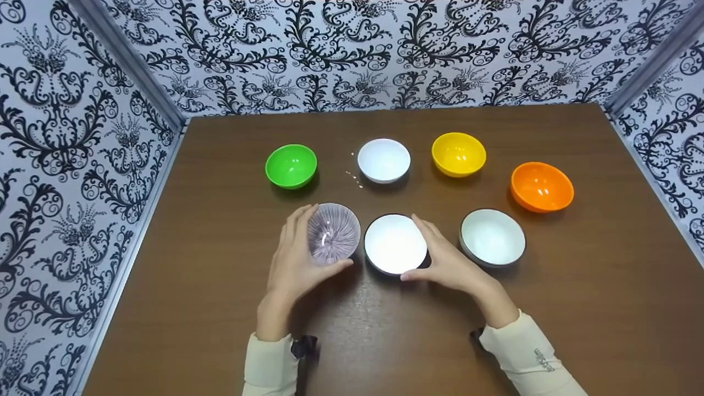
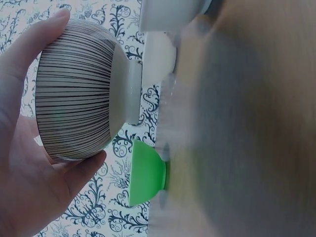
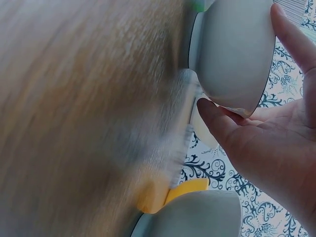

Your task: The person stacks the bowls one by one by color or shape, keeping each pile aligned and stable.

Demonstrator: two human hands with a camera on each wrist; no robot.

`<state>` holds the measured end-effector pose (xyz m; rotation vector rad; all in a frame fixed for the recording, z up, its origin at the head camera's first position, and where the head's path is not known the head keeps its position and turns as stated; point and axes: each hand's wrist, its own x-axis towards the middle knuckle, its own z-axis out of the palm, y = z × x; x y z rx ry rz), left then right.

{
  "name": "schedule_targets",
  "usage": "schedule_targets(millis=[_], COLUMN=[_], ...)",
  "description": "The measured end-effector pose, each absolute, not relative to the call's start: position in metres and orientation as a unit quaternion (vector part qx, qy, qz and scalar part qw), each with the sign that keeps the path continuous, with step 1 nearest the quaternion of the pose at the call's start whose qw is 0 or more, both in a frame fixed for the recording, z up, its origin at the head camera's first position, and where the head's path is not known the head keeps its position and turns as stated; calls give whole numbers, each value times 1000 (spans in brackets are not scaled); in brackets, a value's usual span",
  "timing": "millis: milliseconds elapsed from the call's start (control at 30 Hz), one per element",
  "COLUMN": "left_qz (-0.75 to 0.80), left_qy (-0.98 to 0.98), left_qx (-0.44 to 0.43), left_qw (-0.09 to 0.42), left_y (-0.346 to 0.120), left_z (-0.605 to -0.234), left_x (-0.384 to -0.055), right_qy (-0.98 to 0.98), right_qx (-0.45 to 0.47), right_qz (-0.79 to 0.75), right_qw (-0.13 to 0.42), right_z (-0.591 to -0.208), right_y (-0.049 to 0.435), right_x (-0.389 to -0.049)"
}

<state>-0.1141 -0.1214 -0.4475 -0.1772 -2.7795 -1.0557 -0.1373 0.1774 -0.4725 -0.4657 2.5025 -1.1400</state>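
Observation:
On the brown table (image 1: 220, 308) my left hand (image 1: 322, 239) grips a striped bowl (image 1: 333, 233), fingers on its left side and thumb at its near rim. The left wrist view shows the striped bowl (image 2: 79, 94) wrapped by fingers and thumb. My right hand (image 1: 411, 247) grips a white bowl with a dark rim (image 1: 395, 243) just right of the striped one, fingers on its right side and thumb at the near edge. In the right wrist view the thumb and a finger clasp the white bowl (image 3: 234, 54). Both bowls look empty.
A similar pale bowl (image 1: 492, 237) stands right of my right hand. Behind, in an arc, stand a green bowl (image 1: 290, 165), a white bowl (image 1: 384, 160), a yellow bowl (image 1: 458, 154) and an orange bowl (image 1: 542, 186). Patterned walls (image 1: 66, 137) enclose the table.

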Motion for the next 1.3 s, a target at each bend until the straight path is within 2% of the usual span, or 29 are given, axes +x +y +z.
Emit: schedule_targets(millis=[1300], left_qz=[-344], left_qy=[-924], left_qx=[-136], left_qw=[101], left_y=[-85], left_z=[-431], left_x=[-121], right_qy=[889], right_qx=[-154], right_qz=[-406], right_qw=[145], right_z=[-469], right_y=[183], right_x=[-134])
